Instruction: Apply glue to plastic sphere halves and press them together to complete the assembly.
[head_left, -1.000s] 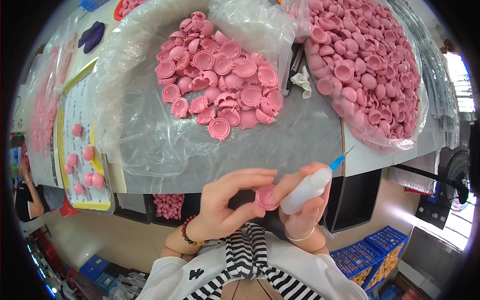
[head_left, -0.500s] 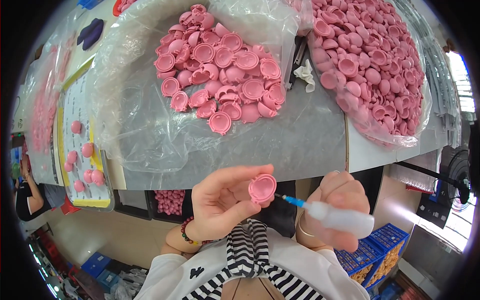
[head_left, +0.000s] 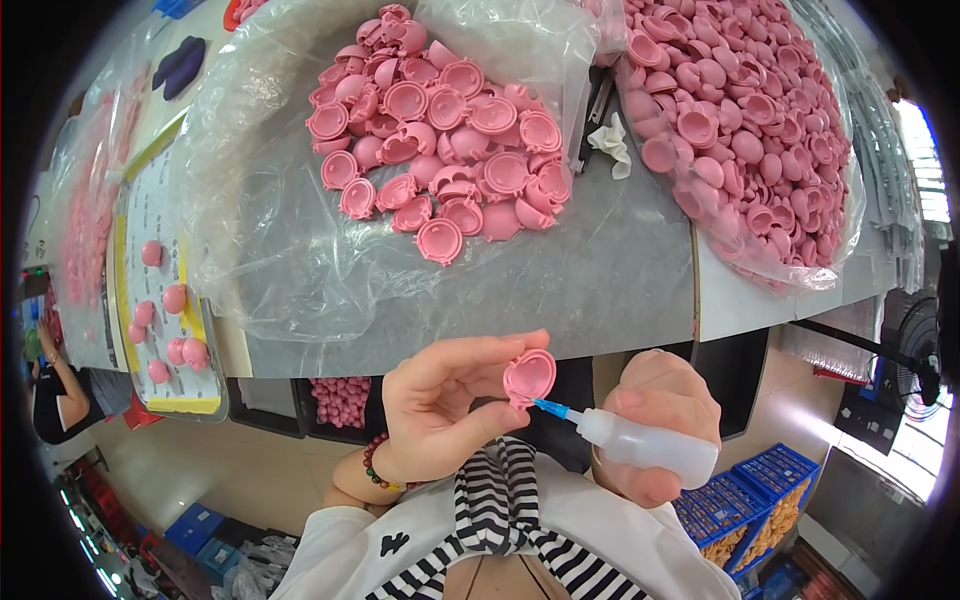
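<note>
- Pink half-shell: it is held just off the near edge of the tabletop, on the person's side, with its hollow face exposed.
- Left hand: the half-shell is pinched between thumb and fingers.
- Right hand: a translucent squeeze bottle is grasped, likewise off the tabletop's near edge.
- Blue nozzle: its tip is set at the shell's lower rim; whether contact is made cannot be told.
- Loose half-shells: these are heaped on plastic film toward the tabletop's far side.
- Bagged half-shells: these are massed toward the tabletop's right.
- White scrap: it is seen on the tabletop between both heaps.
- Tray: pink balls are carried on it, at the tabletop's left.
</note>
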